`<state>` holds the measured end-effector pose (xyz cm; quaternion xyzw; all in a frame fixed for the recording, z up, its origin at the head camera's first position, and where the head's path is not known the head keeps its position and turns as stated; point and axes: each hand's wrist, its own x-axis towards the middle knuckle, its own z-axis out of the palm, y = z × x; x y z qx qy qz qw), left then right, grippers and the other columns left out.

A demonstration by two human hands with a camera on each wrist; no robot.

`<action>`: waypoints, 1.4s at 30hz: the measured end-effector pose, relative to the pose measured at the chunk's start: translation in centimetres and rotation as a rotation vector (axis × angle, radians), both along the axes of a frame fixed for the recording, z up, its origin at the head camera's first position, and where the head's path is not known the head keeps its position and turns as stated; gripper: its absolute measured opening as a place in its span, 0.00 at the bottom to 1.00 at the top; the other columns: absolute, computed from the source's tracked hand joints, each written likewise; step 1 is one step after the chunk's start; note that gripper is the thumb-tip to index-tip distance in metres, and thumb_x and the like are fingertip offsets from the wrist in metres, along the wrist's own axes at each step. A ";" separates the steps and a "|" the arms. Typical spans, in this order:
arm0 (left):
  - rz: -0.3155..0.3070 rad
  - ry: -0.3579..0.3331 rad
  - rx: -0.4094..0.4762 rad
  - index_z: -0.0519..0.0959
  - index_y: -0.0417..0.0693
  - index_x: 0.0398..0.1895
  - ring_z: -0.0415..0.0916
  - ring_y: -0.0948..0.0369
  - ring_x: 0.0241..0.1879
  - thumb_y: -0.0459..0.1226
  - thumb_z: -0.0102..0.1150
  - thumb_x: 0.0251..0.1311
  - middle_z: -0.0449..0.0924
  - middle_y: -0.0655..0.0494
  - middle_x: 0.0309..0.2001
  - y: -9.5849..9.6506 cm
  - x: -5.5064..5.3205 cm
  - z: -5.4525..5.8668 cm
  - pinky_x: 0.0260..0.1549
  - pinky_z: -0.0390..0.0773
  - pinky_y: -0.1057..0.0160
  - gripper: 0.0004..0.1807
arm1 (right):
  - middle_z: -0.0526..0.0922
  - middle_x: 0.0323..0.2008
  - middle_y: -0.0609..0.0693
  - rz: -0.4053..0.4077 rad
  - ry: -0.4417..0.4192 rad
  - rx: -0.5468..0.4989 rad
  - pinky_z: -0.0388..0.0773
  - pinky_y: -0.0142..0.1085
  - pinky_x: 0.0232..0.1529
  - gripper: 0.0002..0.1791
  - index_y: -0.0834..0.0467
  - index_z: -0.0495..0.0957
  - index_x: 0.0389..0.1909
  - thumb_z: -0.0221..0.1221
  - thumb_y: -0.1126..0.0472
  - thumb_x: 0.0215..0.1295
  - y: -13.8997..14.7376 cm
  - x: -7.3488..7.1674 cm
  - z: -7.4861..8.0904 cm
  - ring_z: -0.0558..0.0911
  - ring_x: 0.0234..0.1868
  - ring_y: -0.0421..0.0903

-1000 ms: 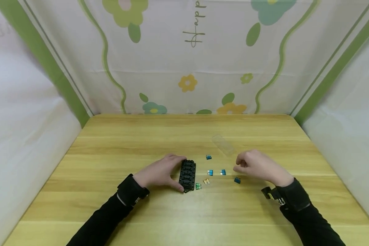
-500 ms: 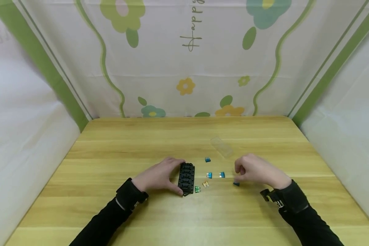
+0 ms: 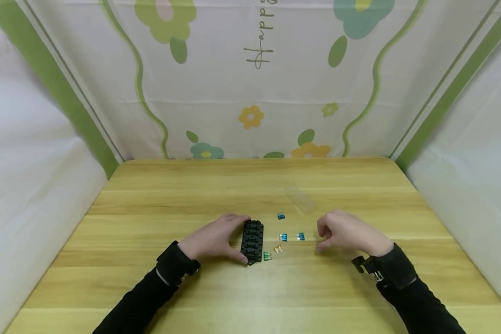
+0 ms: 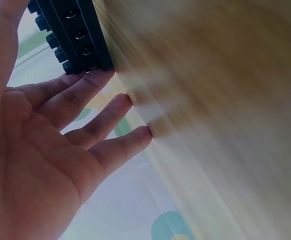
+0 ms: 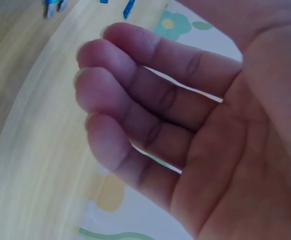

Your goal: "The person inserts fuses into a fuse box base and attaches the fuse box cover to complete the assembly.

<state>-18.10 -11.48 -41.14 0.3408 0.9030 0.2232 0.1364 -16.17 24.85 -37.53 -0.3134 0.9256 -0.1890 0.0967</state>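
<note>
My left hand (image 3: 215, 239) holds the black fuse box (image 3: 252, 241) across its two ends, thumb at the near end and fingers at the far end. In the left wrist view the fingertips press against the box (image 4: 78, 37). My right hand (image 3: 348, 234) is low over the table with its fingers curled and thumb down. A dark blue blade fuse seen earlier under that thumb is hidden; whether it is pinched cannot be told. Just right of the box lie a green fuse (image 3: 267, 256) and an orange fuse (image 3: 278, 249).
Two light blue fuses (image 3: 283, 237) lie between the box and my right hand. Another blue fuse (image 3: 281, 216) is farther back. A clear plastic cover (image 3: 300, 199) lies behind them on the wooden table (image 3: 171, 185). Patterned cloth (image 3: 217, 79) hangs at the back and sides.
My right thumb has come down onto the dark blue fuse, which has then gone from sight. The left hand stays on the fuse box. The head view has tilted slightly.
</note>
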 end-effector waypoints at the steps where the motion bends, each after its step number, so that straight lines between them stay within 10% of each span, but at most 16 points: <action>1: 0.002 -0.003 0.000 0.58 0.49 0.76 0.58 0.53 0.68 0.65 0.74 0.38 0.62 0.51 0.70 0.0 0.0 0.0 0.63 0.63 0.52 0.62 | 0.69 0.19 0.39 0.000 -0.006 0.003 0.65 0.31 0.24 0.16 0.52 0.76 0.22 0.75 0.54 0.51 0.0 0.0 0.0 0.66 0.20 0.35; 42: 0.003 0.006 0.000 0.58 0.49 0.77 0.58 0.52 0.69 0.66 0.73 0.38 0.61 0.50 0.71 0.0 0.1 -0.1 0.62 0.63 0.52 0.63 | 0.70 0.17 0.38 0.012 -0.092 0.011 0.66 0.31 0.21 0.16 0.50 0.74 0.17 0.73 0.65 0.50 -0.6 0.2 -1.4 0.66 0.17 0.34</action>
